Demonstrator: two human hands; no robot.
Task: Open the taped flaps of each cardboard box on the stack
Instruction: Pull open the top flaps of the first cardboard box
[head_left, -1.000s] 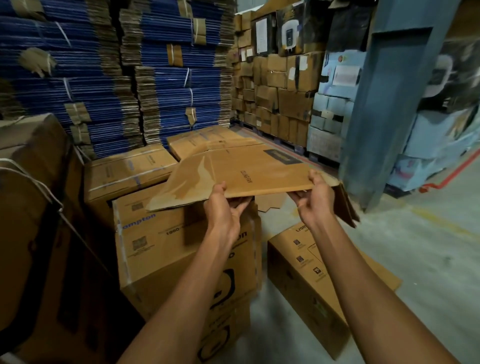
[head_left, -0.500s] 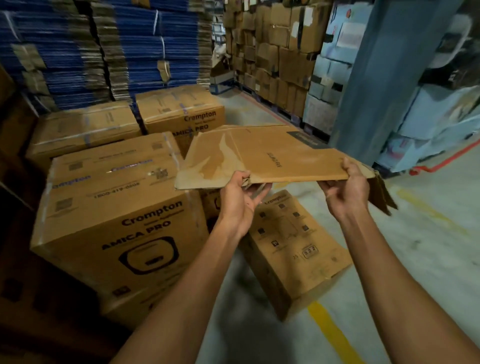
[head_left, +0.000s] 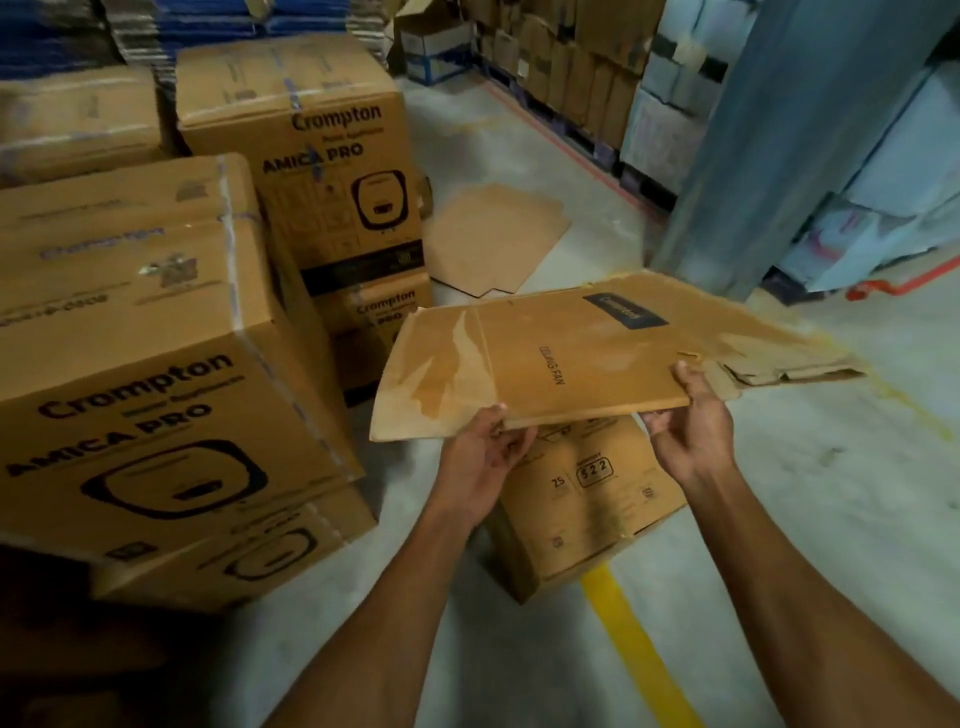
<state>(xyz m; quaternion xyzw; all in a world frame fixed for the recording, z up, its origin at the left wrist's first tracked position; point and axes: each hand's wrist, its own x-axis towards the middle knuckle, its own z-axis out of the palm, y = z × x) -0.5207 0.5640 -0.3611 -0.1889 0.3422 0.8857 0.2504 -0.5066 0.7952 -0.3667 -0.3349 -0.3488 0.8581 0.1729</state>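
Pinching its near edge, the left hand and right hand have carried the flattened ceiling-fan carton off the Crompton boxes at 9 o'clock, whose tape looks unopened.

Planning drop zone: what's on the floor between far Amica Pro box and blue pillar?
Head view: a flat cardboard sheet beside the Amica Pro box, then concrete floor up to the blue pillar.
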